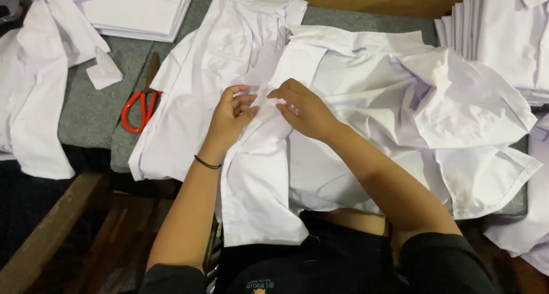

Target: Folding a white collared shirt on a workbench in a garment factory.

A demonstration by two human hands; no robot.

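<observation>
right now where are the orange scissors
In the head view the orange-handled scissors lie on the grey table cover, left of the white shirt that both hands work on.

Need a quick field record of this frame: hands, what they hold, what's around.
left hand: pinching the front edge of the white shirt
right hand: pinching the same edge, close beside the left
wristband: black, on left wrist
scissors: orange handles, lying on grey cloth left of the shirt
folded stacks: white, top left; another stack top right
</observation>
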